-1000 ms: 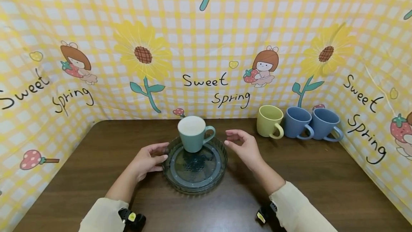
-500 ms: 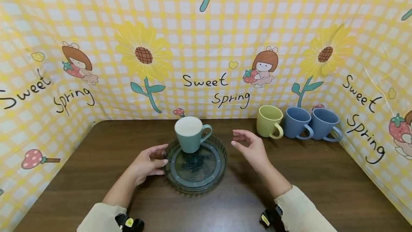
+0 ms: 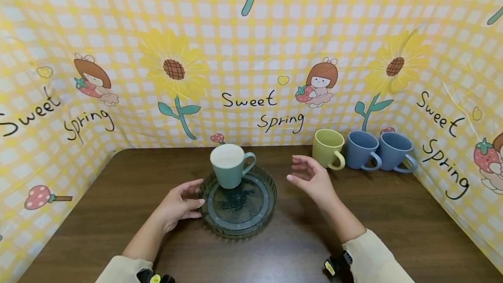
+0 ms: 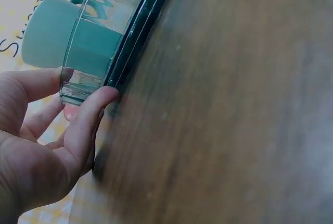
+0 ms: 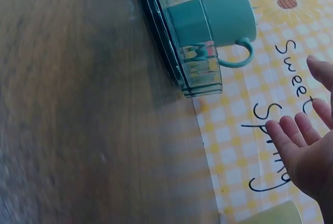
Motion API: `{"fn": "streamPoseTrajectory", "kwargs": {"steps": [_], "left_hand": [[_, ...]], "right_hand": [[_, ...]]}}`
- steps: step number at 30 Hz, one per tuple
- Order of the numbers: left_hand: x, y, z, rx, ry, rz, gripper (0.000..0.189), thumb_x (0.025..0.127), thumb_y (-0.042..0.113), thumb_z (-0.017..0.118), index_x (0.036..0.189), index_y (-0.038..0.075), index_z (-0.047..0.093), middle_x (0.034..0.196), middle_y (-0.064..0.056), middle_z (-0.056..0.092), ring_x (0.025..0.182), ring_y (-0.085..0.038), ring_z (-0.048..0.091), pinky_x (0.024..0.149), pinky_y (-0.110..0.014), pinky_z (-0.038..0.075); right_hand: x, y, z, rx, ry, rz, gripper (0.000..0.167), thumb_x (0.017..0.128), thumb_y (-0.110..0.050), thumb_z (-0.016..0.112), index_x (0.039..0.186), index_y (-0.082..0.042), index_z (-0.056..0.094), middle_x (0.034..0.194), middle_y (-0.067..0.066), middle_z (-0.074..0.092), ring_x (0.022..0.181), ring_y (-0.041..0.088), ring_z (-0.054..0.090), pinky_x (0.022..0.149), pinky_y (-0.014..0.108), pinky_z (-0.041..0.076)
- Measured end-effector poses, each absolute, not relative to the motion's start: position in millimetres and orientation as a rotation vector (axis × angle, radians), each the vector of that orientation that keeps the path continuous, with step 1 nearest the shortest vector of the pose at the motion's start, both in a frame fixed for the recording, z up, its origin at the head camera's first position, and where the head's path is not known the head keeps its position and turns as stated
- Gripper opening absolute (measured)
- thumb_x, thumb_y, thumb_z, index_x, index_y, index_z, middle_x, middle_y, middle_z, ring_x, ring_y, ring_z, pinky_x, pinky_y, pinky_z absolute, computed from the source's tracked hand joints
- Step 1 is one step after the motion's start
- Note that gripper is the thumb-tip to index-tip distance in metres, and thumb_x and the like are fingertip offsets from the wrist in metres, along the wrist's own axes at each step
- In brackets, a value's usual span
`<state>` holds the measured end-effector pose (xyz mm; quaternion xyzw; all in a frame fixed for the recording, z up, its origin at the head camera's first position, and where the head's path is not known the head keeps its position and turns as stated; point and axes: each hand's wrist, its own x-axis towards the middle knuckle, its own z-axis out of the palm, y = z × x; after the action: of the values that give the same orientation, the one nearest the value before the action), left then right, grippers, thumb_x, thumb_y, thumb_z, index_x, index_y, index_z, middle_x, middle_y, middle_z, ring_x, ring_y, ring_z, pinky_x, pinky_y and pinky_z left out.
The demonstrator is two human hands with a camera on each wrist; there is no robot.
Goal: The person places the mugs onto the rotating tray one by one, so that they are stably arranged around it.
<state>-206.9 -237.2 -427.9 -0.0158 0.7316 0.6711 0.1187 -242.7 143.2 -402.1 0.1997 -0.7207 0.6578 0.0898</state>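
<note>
A round, see-through dark green tray (image 3: 257,202) with a ribbed wall sits on the table. Towards its far side stands an upright teal mug (image 3: 225,174), pale inside, its handle pointing right. My left hand (image 3: 177,206) holds the tray's left side. In the left wrist view, the thumb (image 4: 106,96) lies at the dark base edge and the index fingertip meets the clear wall. My right hand (image 3: 317,182) hovers right of the tray, apart from it, fingers loosely bent and holding nothing. The right wrist view has the mug (image 5: 231,18) with its handle overhanging the tray wall.
At the back right stand a yellow-green mug (image 3: 328,147) and two blue mugs (image 3: 362,150), side by side. My right fingertips are near the yellow-green one in the head view. A checked cloth (image 3: 251,56) hangs behind the brown wooden table (image 3: 243,261).
The mug has shifted left along the tray's far side, and its handle with it. My left hand has come slightly nearer. My right hand has moved right, away from the tray.
</note>
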Motion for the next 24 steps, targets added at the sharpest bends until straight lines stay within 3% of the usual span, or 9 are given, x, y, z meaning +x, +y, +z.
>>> {"fn": "streamPoseTrajectory", "kwargs": {"steps": [8,24], "left_hand": [[-205,-237,-430,-0.055,2.129,1.981,0.068,0.089,-0.001,0.069,0.149,0.004,0.037,0.133,-0.024,0.035,0.09,-0.024,0.061,0.076,-0.044,0.059],[-198,-232,-426,-0.038,2.101,1.998,0.072,0.089,-0.005,0.066,0.151,0.004,0.03,0.131,-0.023,0.029,0.091,-0.025,0.059,0.076,-0.046,0.059]], "right_hand": [[-243,159,-404,0.509,-2.151,1.952,0.053,0.083,0.0,0.076,0.131,0.002,0.053,0.129,0.017,0.054,0.11,0.021,0.057,0.094,0.035,0.053],[-242,180,-404,0.421,-2.123,1.867,0.056,0.081,0.005,0.076,0.131,0.005,0.051,0.127,0.014,0.054,0.108,0.018,0.057,0.093,0.037,0.053]]}}
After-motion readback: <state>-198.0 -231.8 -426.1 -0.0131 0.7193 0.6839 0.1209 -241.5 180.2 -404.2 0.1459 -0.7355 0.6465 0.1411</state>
